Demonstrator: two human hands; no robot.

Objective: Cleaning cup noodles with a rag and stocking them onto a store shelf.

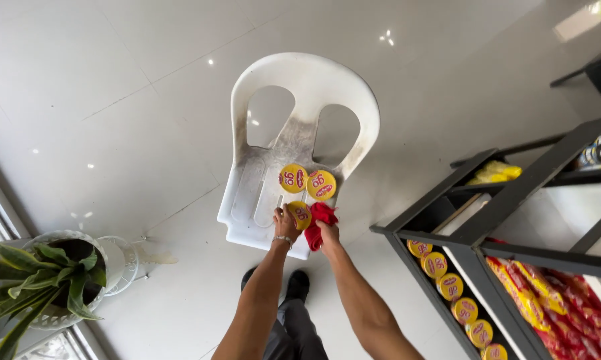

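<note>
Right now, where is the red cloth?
In the head view, the red cloth is in the right hand, over the white chair's seat, beside the yellow-lidded tub.

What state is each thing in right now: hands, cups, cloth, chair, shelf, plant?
Left hand: gripping a yellow-lidded cup over the chair seat.
Right hand: clutching a red cloth, bunched against that cup.
Two more cups: sealed, upright on the seat.
White plastic chair: upright, grimy.
Black shelf: stocked, row of cups.
Potted plant: upright.
</note>
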